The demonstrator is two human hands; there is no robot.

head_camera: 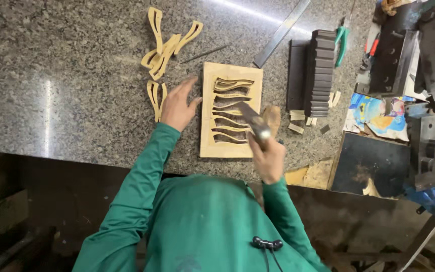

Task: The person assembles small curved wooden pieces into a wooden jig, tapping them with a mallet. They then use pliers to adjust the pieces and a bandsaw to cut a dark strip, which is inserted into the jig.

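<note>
Green sleeves frame the view. Your right hand (269,160) is closed around a hammer (254,123) raised over the wooden cut-out panel (231,111), which lies flat on the granite counter (76,75). Your left hand (178,105), fingers spread and empty, rests beside its left edge. Thin ribs likely snap easily; grip the solid border.

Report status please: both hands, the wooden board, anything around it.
Left hand open, at the board's left edge. Right hand grips hammer over cut-out wooden board. Wood offcuts lie left, dark blocks right.
</note>
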